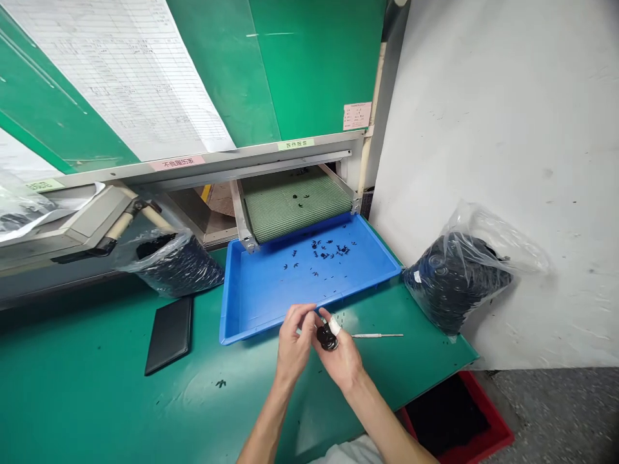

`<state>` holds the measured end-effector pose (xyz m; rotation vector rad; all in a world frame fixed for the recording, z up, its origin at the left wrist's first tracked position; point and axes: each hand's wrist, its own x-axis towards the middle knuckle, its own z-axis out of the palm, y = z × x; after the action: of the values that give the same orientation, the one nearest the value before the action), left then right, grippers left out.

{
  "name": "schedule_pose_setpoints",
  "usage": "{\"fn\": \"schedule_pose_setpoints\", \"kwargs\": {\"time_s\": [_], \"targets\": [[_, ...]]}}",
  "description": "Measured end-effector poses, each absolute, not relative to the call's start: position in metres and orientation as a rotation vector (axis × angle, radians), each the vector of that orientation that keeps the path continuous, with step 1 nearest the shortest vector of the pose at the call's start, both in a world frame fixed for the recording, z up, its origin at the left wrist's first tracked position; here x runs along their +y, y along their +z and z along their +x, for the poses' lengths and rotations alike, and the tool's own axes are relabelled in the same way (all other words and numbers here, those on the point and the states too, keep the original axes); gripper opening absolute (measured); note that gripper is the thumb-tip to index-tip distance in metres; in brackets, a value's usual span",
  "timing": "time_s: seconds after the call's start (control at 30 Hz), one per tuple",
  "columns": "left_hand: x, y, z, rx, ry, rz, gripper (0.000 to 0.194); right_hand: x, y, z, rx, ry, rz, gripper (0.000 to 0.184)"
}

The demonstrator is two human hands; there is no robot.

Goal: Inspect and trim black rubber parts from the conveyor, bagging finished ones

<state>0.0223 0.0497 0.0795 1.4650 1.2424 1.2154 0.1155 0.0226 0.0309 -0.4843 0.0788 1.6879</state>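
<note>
My right hand [344,361] is turned palm up with curled fingers, cradling several glossy black round parts [327,337]. White tape wraps one of its digits. Close beside it, my left hand [294,341] has its fingers pinched together near the right fingertips; anything between them is too small to make out. Both hands are just in front of the near rim of a blue tray [251,309]. Small black pieces [329,251] lie scattered in that tray. A thin, pale pen-like tool [377,335] lies on the green table [203,419] right of my hands.
A green ribbed conveyor belt [294,212] ends above the tray, carrying a few black bits. Bags of black parts stand left [181,261] and right [454,283]. A black flat case [169,335] lies on the table. A red bin [498,432] sits below the right edge.
</note>
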Motion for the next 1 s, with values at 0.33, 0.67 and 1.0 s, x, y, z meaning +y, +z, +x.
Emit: {"fn": "schedule_pose_setpoints", "kwargs": {"time_s": [0.33, 0.67, 1.0], "targets": [[0.04, 0.057, 0.009, 1.395, 0.846, 2.206, 0.024, 0.021, 0.029, 0.119, 0.09, 1.718, -0.526, 0.026], [0.054, 0.059, 0.01, 1.286, 0.588, 2.312, 0.023, 0.027, 0.022, 0.122, 0.205, 1.769, -0.506, 0.023], [0.064, 0.06, 0.011, 1.306, 0.733, 2.038, 0.016, 0.033, 0.019, 0.123, 0.238, 1.766, -0.484, 0.024]]}}
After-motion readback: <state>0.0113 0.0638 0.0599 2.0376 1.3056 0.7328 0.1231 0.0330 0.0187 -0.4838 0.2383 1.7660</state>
